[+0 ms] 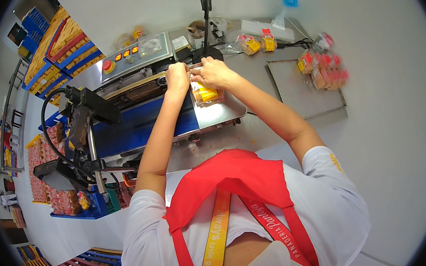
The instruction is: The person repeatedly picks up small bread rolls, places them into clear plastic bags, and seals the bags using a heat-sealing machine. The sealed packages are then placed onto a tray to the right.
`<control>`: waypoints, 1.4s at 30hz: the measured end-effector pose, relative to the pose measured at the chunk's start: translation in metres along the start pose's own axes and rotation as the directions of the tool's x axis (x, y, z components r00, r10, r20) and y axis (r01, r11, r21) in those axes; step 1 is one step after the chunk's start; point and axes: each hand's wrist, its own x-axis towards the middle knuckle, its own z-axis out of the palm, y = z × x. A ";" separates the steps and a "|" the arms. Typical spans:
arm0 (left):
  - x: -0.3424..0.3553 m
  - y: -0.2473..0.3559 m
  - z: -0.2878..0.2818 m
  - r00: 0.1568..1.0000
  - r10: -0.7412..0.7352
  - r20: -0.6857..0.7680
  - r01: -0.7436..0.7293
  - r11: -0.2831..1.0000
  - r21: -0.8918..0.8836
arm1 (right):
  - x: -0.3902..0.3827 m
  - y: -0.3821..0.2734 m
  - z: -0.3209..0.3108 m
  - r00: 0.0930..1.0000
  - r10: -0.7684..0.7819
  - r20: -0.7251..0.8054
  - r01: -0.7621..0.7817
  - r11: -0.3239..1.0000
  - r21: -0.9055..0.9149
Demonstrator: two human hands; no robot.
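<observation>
A clear plastic bag with a yellow label (206, 94) lies on the metal plate (228, 110) at the right end of a sealing machine's blue belt (139, 125). At the bag's upper end, by the machine's sealing track, both my hands are closed. My left hand (178, 78) is curled at the left corner of that end, fingertips turned away from view. My right hand (213, 74) pinches the edge beside it, fingers bent inward. What is inside the bag is partly hidden by the label.
Behind the belt stands the control box (138, 56) with a red button. A black arm with cables (87, 111) rises at left. Packed bags (325, 67) lie by a metal tray (305, 87) at right; two more (258, 43) lie at the back. Stacked crates (79, 200) stand at left.
</observation>
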 end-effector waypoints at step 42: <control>-0.034 0.179 -0.020 0.907 0.361 -0.217 -0.417 0.845 -0.334 | -0.079 0.126 -0.158 0.843 0.538 -0.001 -0.417 0.656 0.629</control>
